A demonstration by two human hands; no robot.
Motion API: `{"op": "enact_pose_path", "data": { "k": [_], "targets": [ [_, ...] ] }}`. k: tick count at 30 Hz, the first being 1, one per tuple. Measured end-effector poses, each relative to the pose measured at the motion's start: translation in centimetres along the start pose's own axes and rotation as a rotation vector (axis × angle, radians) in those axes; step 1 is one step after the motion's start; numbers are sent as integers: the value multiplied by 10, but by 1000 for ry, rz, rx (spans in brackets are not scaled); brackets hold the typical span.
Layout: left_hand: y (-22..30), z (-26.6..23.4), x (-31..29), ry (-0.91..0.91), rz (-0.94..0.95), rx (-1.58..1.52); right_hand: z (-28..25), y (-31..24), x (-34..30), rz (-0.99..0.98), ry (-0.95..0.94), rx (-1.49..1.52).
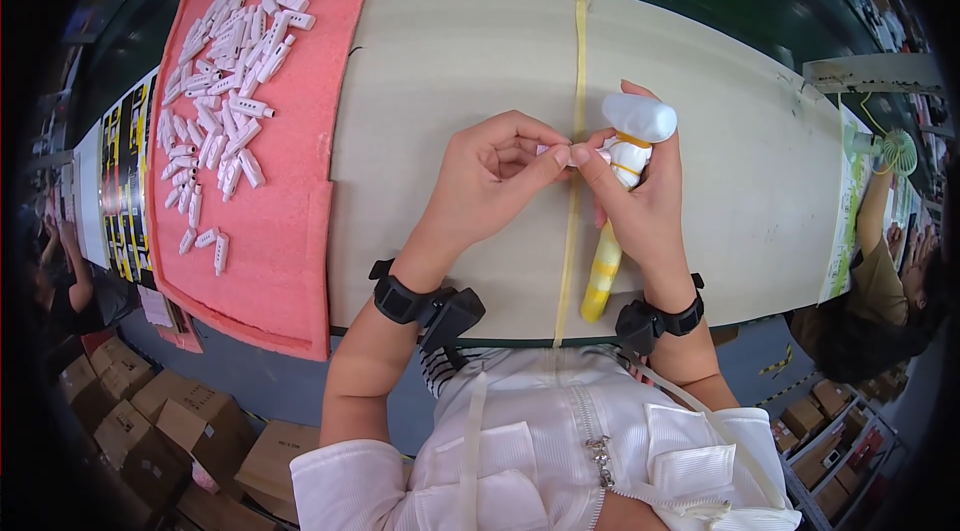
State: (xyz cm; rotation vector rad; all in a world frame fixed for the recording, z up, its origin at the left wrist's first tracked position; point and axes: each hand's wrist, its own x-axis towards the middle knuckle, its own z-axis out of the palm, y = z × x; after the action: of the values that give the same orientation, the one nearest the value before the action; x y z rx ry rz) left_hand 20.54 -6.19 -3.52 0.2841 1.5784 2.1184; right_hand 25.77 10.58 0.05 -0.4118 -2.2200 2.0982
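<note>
My left hand is closed in a pinch on a small whitish piece, mostly hidden by the fingertips. It looks like the white parts on the pink mat, though I cannot make out its full shape. The thumb and fingertips of my right hand meet the same piece from the other side. Also in my right hand is a hammer, its head wrapped in white and its handle bound in white and yellow tape. The handle runs down past the palm toward the table's near edge.
A pink foam mat at the left carries several loose small white plastic parts. Yellow tape crosses the beige work surface. A small green fan stands at the right near another person. Cardboard boxes lie below left.
</note>
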Motion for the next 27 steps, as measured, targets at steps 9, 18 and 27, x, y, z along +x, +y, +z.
{"op": "enact_pose_path", "data": {
  "k": [9,18,27],
  "targets": [
    [26,-61,6,499,266,-295,1,3,0,-36,-7,12],
    [48,-117,-7,1018,618,-414,2,2,-1,6,-29,-5],
    [26,-72,6,619,212,-115,-3,-2,1,37,-45,6]
  ]
}}
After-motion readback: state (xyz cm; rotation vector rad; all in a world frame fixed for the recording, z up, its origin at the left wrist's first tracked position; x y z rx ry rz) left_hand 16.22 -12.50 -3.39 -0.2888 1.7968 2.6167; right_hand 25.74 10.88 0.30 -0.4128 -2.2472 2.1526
